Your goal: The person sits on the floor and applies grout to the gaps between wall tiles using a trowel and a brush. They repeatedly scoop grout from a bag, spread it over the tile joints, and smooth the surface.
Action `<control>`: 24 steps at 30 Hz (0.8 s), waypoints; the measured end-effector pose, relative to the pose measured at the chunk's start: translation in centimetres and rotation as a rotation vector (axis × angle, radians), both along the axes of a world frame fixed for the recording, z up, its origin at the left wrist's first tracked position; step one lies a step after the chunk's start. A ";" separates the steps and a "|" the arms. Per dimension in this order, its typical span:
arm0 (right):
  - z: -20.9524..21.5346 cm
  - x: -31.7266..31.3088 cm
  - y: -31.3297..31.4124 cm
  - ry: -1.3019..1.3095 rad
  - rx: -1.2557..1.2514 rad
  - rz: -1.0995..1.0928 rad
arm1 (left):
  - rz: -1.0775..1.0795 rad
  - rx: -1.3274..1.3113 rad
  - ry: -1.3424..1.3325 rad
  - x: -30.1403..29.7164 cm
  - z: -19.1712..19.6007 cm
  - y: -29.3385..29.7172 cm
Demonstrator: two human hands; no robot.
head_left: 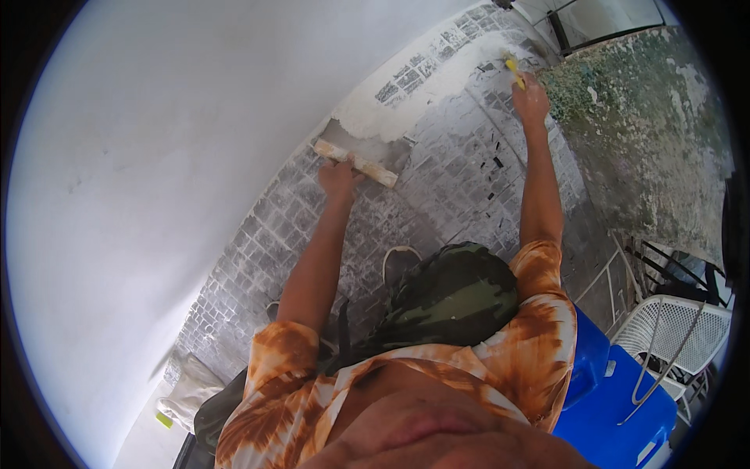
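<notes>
My left hand [338,178] reaches forward and is closed around a long beige bar [359,163] smeared with white. A flat grey area [391,151] lies just past the bar; I cannot tell whether it belongs to the same tool. Farther ahead and to the right, my right hand [530,100] grips a small yellow-handled tool [512,69]. Its working end is too small to make out against the pale floor. White powder or plaster [422,98] spreads over the block-patterned floor [461,168] between the two hands and along the wall's foot.
A white wall [172,125] runs along the left. On the right stands a stained, mossy panel [641,133], with a white chair [680,328] and blue plastic containers [617,406] nearer me. Small dark chips [497,162] lie on the floor. A pale cloth [191,387] is at lower left.
</notes>
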State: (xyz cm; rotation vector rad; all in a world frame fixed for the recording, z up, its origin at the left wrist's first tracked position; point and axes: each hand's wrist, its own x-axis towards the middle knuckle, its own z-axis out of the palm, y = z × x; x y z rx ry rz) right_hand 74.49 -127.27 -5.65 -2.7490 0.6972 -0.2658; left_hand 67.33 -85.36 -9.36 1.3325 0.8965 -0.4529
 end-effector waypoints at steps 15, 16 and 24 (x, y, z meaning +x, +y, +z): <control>1.9 -6.6 10.9 -0.165 -0.038 0.006 | 0.036 0.010 -0.015 -0.2 -0.6 -0.2; 1.9 -5.9 8.0 -0.143 -0.105 -0.073 | 0.027 0.012 -0.011 -0.2 -0.6 -0.1; 0.3 -7.3 14.5 0.011 0.143 0.337 | 0.024 0.003 -0.041 -0.3 -1.0 -0.2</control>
